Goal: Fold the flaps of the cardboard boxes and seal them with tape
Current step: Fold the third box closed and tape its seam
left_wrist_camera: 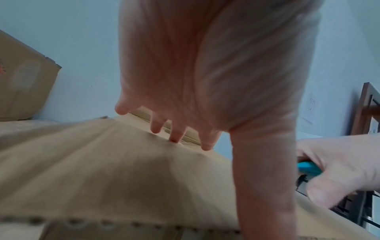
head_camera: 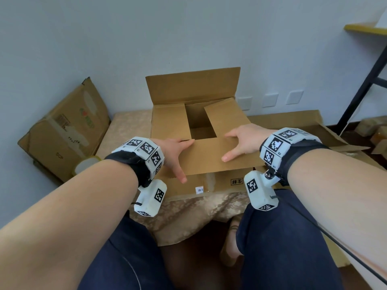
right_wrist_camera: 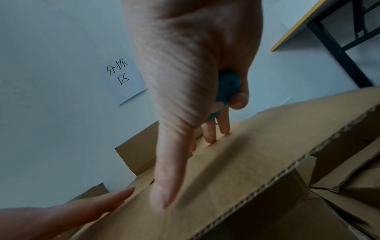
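An open cardboard box (head_camera: 222,181) stands on a cloth-covered stool in the head view. Its two side flaps (head_camera: 169,120) are folded in and its far flap (head_camera: 192,86) stands upright. The near flap (head_camera: 209,155) lies half folded over the opening. My left hand (head_camera: 178,151) presses on that flap's left part with straight fingers (left_wrist_camera: 176,134). My right hand (head_camera: 245,141) presses its right part with straight thumb and fingers (right_wrist_camera: 209,133). The little finger of that hand curls round a small teal tool (right_wrist_camera: 228,86) in the palm.
A flattened box (head_camera: 67,126) leans on the wall at the left, with a roll of tape (head_camera: 85,164) at its foot. More flat cardboard (head_camera: 303,122) lies to the right. A black table leg (head_camera: 360,84) rises at the far right. My knees sit under the stool's cloth (head_camera: 188,210).
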`<state>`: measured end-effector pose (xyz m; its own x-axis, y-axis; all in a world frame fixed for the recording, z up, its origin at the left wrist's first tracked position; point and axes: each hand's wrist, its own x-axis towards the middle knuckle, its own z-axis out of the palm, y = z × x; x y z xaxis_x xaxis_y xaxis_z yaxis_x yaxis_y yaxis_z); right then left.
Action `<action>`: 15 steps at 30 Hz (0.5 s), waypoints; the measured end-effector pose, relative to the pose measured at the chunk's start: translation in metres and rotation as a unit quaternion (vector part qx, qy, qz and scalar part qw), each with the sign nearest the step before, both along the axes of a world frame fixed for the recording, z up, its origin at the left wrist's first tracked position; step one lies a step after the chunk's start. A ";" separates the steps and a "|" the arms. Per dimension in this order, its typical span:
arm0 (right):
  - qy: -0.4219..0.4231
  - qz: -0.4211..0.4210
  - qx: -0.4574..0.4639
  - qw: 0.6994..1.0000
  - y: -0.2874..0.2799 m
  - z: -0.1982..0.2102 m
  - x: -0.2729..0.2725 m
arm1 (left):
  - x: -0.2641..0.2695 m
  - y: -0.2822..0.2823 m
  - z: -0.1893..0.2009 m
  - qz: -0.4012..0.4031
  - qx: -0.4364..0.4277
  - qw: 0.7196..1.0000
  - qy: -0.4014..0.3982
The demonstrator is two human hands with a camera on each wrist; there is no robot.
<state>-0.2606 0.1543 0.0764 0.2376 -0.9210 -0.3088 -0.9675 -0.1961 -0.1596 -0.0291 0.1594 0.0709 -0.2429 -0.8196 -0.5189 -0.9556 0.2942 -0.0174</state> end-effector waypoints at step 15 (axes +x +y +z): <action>0.077 0.047 0.017 0.996 0.015 0.013 0.006 | -0.007 0.011 0.014 -0.026 -0.039 0.999 -0.020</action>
